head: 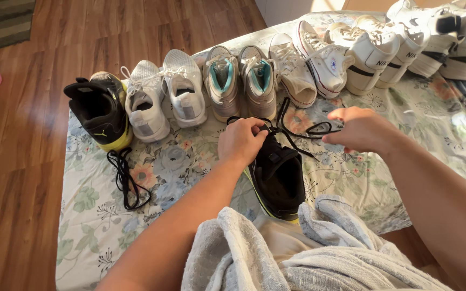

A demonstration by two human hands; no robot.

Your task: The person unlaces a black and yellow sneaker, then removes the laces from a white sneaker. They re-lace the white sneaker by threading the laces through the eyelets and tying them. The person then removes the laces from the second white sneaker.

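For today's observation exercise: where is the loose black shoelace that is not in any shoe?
In the head view, the loose black lace lies on the floral sheet at the left, just below the black-and-yellow shoe ending the row.

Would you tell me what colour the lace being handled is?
Black; the lace shows best in the head view, between the left hand and right hand.

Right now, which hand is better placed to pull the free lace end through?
Probably the right hand: it already pinches the black lace stretched out sideways, while the left hand sits on the black shoe, holding the lacing steady.
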